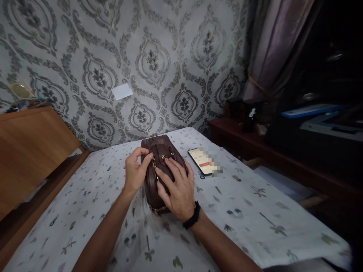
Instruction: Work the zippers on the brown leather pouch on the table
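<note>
A dark brown leather handbag (151, 190) with gold-coloured metal fittings lies on the bed, its long side pointing away from me. My left hand (136, 170) is at its left edge, thumb and forefinger pinched at the upper end of a gold chain (154, 162). Exactly what sits between those fingertips is too small to make out. Across the top and right side of the bag rests my right hand (177, 189), fingers stretched out and slightly spread, covering part of the bag. A black band (193, 216) circles my right wrist.
A phone (202, 162) with a lit screen lies right of the bag on the patterned bedsheet (241, 226). On the left stands a wooden panel (36, 151). At the right, a dark red shelf (227, 132) holds a small bottle (250, 120). Patterned wallpaper (159, 68) backs the bed.
</note>
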Demonstrator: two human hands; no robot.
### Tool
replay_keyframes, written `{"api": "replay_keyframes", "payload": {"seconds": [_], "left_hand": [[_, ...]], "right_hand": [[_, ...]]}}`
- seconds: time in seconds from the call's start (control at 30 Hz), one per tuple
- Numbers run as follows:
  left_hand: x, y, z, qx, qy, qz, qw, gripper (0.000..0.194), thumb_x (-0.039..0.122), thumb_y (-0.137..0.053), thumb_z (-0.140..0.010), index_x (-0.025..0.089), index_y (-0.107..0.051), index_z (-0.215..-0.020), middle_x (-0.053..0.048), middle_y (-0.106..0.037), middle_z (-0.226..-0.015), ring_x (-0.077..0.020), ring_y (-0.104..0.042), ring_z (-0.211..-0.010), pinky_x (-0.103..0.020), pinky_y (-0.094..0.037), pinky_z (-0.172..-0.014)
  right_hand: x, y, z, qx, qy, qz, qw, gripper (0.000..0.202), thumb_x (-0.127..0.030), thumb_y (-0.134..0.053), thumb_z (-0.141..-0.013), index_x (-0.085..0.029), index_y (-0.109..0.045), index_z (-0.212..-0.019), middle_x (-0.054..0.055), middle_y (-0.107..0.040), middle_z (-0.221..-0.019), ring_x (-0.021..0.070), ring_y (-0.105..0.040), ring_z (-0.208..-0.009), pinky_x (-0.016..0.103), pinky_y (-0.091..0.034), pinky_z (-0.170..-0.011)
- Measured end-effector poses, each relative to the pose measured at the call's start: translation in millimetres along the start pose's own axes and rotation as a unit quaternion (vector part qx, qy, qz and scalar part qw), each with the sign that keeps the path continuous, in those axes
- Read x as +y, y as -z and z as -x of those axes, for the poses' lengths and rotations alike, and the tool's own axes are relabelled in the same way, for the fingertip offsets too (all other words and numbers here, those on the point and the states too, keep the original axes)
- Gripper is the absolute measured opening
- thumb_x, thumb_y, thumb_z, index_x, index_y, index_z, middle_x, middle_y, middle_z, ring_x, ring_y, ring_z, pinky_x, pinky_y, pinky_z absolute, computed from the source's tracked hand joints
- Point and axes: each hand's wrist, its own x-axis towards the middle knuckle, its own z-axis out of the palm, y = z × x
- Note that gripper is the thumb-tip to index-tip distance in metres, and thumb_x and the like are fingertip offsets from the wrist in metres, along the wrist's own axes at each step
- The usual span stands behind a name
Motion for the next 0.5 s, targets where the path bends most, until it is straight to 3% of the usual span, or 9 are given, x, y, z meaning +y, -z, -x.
{"api": "replay_keyframes", "payload": {"seconds": [0.27,0.4,0.5], "left_hand": [[6,5.1,4,-0.051,0.038,0.032,0.997,0.014,0.032,-0.064,-0.084,0.02,-0.059,-0.08,0.001,-0.061,-0.075,-0.0144,-0.058,-0.075,-0.025,-0.045,-0.072],[9,3.3,-6,-0.125,0.036,0.044,0.991,0.017,0.03,-0.062,-0.086,0.02,-0.061,-0.099,-0.001,-0.066,-0.086,-0.0163,-0.062,-0.083,-0.026,-0.047,-0.075],[10,-1.3,-16,-0.165,0.017,-0.027,0.986,0.022,0.03,-0.065,-0.083,0.02,-0.066,-0.103,-0.002,-0.067,-0.088,-0.0182,-0.062,-0.084,-0.028,-0.047,-0.078]], "right_hand": [[1,0,1,-0.005,0.006,-0.008,1.0,0.033,-0.023,-0.057,-0.093,-0.024,-0.064,-0.125,0.013,-0.061,-0.14,0.0283,-0.055,-0.132,0.056,-0.026,-0.118],[5,2,6,0.009,0.008,-0.027,1.0,0.033,-0.025,-0.056,-0.094,-0.025,-0.061,-0.126,0.013,-0.061,-0.14,0.0278,-0.054,-0.134,0.056,-0.03,-0.118],[7,7,11,0.027,0.002,-0.041,0.999,0.03,-0.025,-0.056,-0.094,-0.024,-0.061,-0.124,0.014,-0.06,-0.139,0.0289,-0.054,-0.133,0.055,-0.038,-0.113]]}}
